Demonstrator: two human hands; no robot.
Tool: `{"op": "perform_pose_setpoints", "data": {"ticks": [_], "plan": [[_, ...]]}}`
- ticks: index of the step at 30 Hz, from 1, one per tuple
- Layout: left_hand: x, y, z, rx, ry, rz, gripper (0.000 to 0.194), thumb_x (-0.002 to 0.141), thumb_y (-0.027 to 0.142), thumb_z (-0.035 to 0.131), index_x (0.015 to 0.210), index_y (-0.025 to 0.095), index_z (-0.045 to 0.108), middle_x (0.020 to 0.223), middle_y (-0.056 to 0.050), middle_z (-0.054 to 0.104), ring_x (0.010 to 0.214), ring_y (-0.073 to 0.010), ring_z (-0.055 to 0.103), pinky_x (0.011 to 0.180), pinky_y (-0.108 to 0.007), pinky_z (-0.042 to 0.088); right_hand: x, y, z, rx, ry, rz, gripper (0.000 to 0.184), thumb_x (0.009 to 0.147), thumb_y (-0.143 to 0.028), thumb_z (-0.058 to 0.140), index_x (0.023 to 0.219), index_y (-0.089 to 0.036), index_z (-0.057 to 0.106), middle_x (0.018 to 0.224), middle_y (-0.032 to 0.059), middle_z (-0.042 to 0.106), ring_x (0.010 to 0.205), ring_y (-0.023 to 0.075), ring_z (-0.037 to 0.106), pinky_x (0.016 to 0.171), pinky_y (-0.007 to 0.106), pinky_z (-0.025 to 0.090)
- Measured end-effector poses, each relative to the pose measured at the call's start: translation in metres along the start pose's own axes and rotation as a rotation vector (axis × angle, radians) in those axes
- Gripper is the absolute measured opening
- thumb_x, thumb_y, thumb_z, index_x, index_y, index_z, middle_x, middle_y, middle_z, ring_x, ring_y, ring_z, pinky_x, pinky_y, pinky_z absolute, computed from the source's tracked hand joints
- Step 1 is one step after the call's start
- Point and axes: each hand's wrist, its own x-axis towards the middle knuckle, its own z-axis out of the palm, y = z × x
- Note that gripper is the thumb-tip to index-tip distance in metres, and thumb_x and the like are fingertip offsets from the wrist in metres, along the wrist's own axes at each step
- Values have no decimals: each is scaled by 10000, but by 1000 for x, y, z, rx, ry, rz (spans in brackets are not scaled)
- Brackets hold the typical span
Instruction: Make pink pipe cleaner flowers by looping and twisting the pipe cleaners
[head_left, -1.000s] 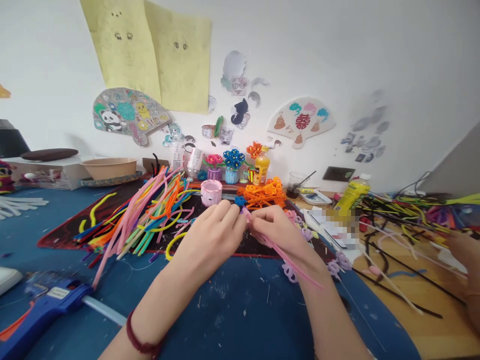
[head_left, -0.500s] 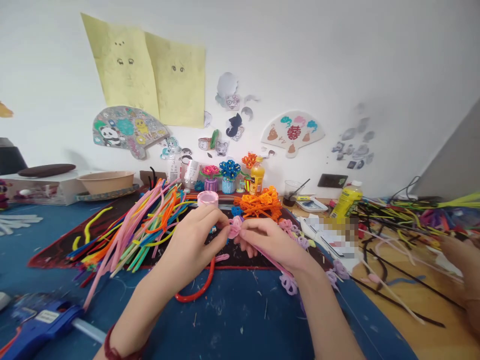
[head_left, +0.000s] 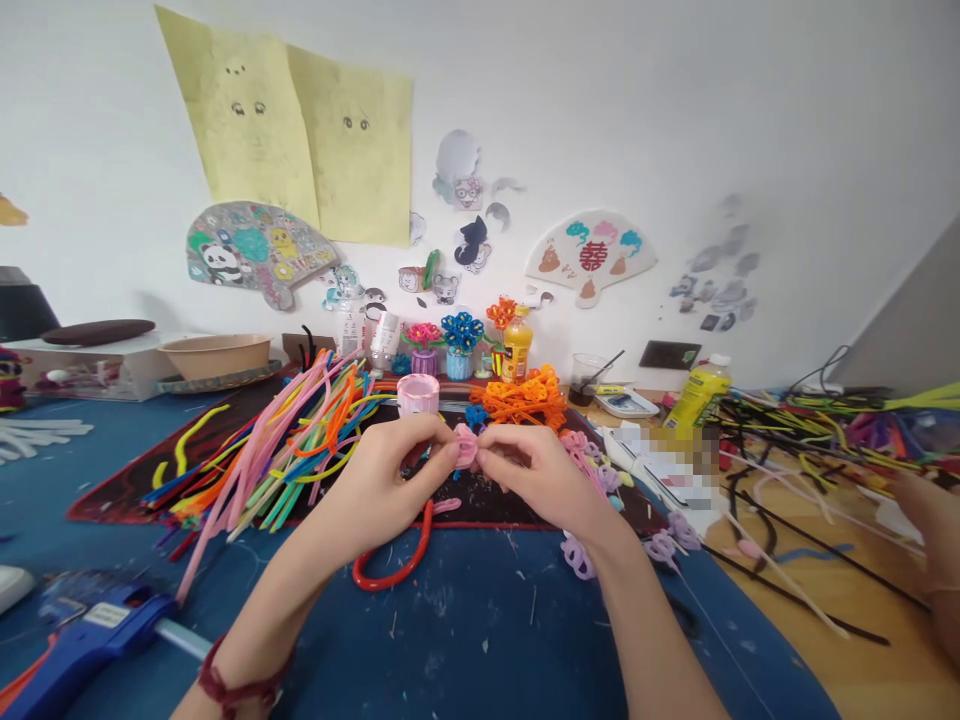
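Between my two hands is a small pink pipe-cleaner flower (head_left: 466,446) with looped petals. My left hand (head_left: 409,460) pinches its left side between thumb and fingertips. From the other side my right hand (head_left: 529,462) pinches it too, the fingers curled and partly hidden. Just behind the hands stands a small pink pot (head_left: 418,394). A heap of orange pipe-cleaner loops (head_left: 525,398) lies beyond my right hand. Under the left wrist side a red bent tube (head_left: 390,580) rests on the mat, near a short pink loop (head_left: 447,506).
Loose coloured pipe cleaners (head_left: 262,440) are piled at the left. A blue glue gun (head_left: 97,630) lies front left. Finished flower pots, including a blue one (head_left: 460,350), stand by the wall. Lilac flowers (head_left: 579,556) lie by my right forearm. Another person's hand (head_left: 930,520) is at the right edge.
The pink flower has turned between my fingers, and its loops face me more openly. The pink stem strand below my right hand no longer shows. The view has shifted slightly.
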Motion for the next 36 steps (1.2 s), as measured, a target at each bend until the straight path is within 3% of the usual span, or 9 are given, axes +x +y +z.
{"op": "perform_pose_setpoints", "data": {"ticks": [16, 25, 30, 36], "plan": [[-4, 8, -3, -86, -53, 4, 286, 866, 260, 506, 624, 136, 595, 580, 22, 512, 551, -91, 387, 504, -219, 280, -1, 1, -4, 65, 5, -41, 121, 742, -111, 546, 632, -162, 553, 621, -38, 478, 604, 100, 396, 551, 207, 317], [-3, 9, 11, -274, 79, 28, 241, 794, 185, 487, 557, 160, 452, 531, 43, 408, 530, -84, 345, 484, -211, 269, -2, 0, -3, 152, -30, -85, 92, 737, -145, 576, 646, -162, 584, 617, -31, 491, 591, 104, 410, 532, 212, 317], [-3, 10, 15, -104, 189, 85, 216, 762, 128, 472, 557, 170, 417, 514, 58, 372, 507, -78, 309, 478, -217, 236, -1, 0, -2, 94, 29, -101, 102, 737, -125, 568, 642, -159, 582, 617, -32, 502, 588, 102, 407, 538, 218, 311], [-4, 6, 15, 192, 255, 211, 214, 787, 67, 480, 603, 167, 434, 617, 28, 433, 597, -103, 401, 555, -235, 295, -1, -5, 3, -108, 112, -168, 129, 741, -95, 537, 648, -169, 586, 641, -17, 548, 603, 117, 460, 553, 226, 340]]}}
